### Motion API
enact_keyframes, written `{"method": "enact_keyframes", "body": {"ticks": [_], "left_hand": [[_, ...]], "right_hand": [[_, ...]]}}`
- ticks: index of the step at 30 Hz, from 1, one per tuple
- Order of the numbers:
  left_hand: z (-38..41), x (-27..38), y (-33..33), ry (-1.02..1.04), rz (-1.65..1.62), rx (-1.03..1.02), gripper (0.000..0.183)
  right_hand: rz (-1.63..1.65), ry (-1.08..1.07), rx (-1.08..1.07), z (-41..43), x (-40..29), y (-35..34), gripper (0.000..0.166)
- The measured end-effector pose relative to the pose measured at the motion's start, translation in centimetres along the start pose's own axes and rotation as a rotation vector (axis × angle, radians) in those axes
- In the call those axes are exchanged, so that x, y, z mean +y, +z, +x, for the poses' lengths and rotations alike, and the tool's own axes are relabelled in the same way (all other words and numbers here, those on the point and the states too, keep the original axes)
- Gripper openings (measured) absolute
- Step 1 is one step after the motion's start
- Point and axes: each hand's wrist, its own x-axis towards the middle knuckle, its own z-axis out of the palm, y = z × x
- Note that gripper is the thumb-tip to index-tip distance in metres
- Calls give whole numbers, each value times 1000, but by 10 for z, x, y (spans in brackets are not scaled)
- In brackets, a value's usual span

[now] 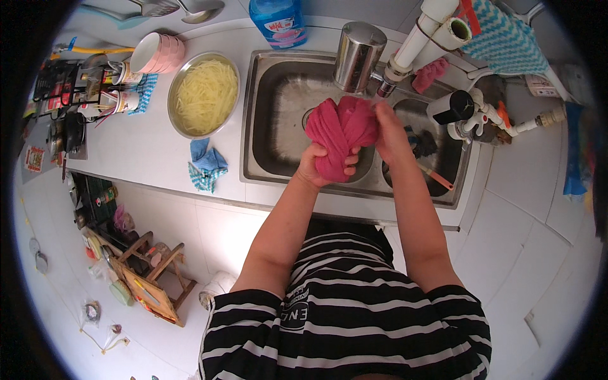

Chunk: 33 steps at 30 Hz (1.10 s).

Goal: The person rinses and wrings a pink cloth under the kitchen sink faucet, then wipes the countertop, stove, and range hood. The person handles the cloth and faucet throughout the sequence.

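Observation:
A bunched, twisted pink cloth [339, 135] is held above the large basin of the stainless steel sink [275, 114]. My left hand [323, 166] grips its lower end, fingers wrapped around the folds. At the cloth's right side is my right hand [392, 133], slightly blurred; its fingertips are partly hidden, so their grip is unclear. Just above the right hand sits a metal spout [385, 89], beside a shiny steel cylinder [361, 57].
Left of the sink stand a metal bowl of pale shreds in liquid [204, 95], stacked pink bowls [159, 53] and folded cloths [207, 164]. Behind is a blue bottle [279, 23]. The small basin holds a brush-like tool [434, 175]. White pipes [420, 38] rise at the right.

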Motion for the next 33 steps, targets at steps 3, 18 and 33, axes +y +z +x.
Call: {"method": "enact_keyframes", "body": {"ticks": [3, 18, 33], "left_hand": [[-2, 4, 3, -23, 88, 29, 77], [-2, 0, 1, 43, -369, -89, 78], [6, -2, 4, 26, -427, -123, 77]], "right_hand": [[-400, -131, -46, 5, 7, -10, 37], [-725, -559, -94, -4, -6, -8, 17], [-219, -351, -45, -5, 7, 10, 9]]}}
